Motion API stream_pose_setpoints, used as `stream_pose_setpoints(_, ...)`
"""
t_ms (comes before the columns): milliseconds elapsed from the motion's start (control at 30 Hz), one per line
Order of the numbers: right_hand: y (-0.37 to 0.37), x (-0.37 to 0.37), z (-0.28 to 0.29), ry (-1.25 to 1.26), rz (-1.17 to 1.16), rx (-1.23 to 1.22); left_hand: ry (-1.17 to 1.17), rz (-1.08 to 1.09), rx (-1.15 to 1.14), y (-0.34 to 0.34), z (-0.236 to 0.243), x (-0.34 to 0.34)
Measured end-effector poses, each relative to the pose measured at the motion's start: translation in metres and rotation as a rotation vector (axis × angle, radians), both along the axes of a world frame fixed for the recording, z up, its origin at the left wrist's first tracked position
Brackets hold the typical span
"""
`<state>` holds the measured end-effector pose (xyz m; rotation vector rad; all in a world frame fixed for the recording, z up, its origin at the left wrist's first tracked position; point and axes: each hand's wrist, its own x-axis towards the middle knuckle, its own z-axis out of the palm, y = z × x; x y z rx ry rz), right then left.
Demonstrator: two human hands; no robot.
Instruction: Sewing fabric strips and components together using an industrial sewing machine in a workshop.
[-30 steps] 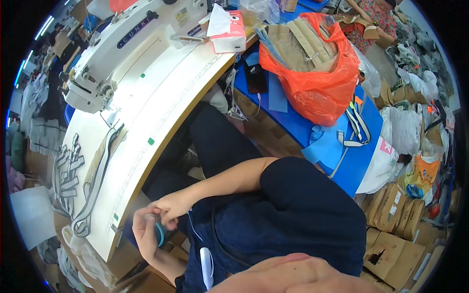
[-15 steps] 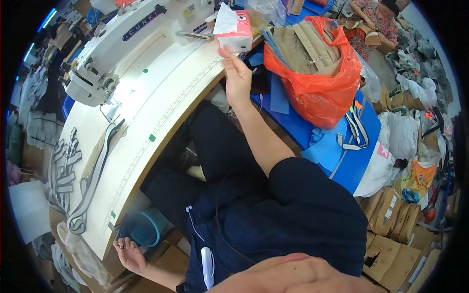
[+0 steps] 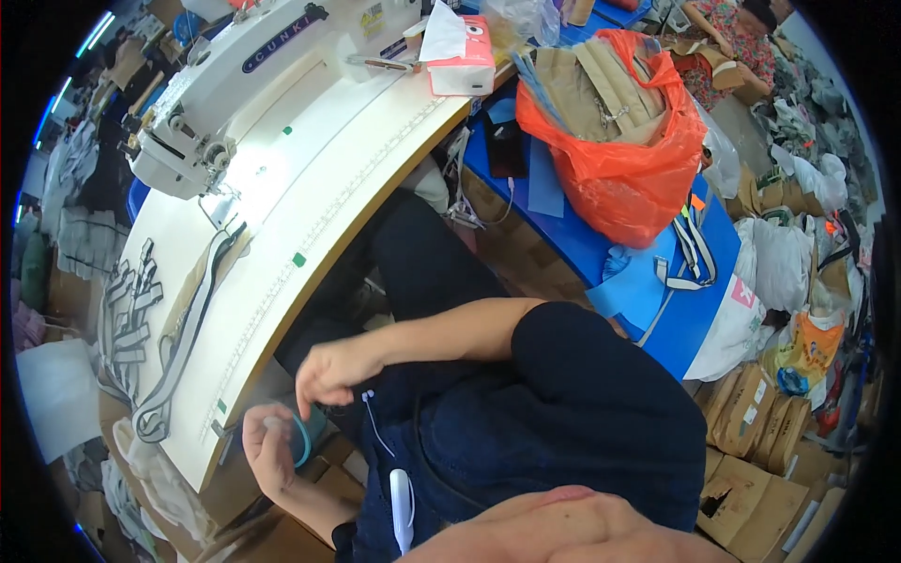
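Observation:
My left hand (image 3: 268,441) is raised below the table's front edge, fingers curled toward the thumb on something I cannot make out. My right hand (image 3: 328,373) hangs just above and right of it, index finger pointing down, apparently empty. Behind both is a teal bin (image 3: 303,436), partly hidden. The white sewing table (image 3: 258,272) carries a sewing machine (image 3: 186,154), grey-and-white straps (image 3: 141,319) and a pink tissue pack (image 3: 460,70).
A blue side table (image 3: 554,246) at the right holds an orange bag (image 3: 619,188) of beige pieces, a black phone (image 3: 505,150) and straps. Cardboard (image 3: 757,497) and bundles (image 3: 779,258) lie at the right. A co-worker (image 3: 718,56) sits at the top right.
My right hand went up to the tissue pack half a second ago and has come back down beside my left hand. My left hand has risen slightly from its lower, outer position.

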<state>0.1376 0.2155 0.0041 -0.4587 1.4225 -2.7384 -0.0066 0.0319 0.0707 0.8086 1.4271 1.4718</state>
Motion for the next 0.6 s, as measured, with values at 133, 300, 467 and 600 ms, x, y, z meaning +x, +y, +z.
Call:
stream_pose_setpoints(133, 0.062, 0.026, 0.017, 0.001, -0.282, -0.476, -0.515, 0.006, 0.302, -0.04, -0.024, -0.026)
stream_pose_setpoints(300, 0.148, 0.078, 0.028, 0.193, -0.732, -0.518, -0.645, 0.195, 0.392, -0.078, -0.03, -0.047)
stream_pose_setpoints(467, 0.106, 0.052, 0.038, -0.055, -0.668, -0.192, -0.384, 0.21, 0.129, -0.049, -0.029, -0.026)
stream_pose_setpoints(600, 0.036, 0.011, 0.027, -0.117, -0.368, 0.375, -0.117, 0.032, -0.039, -0.007, -0.018, 0.012)
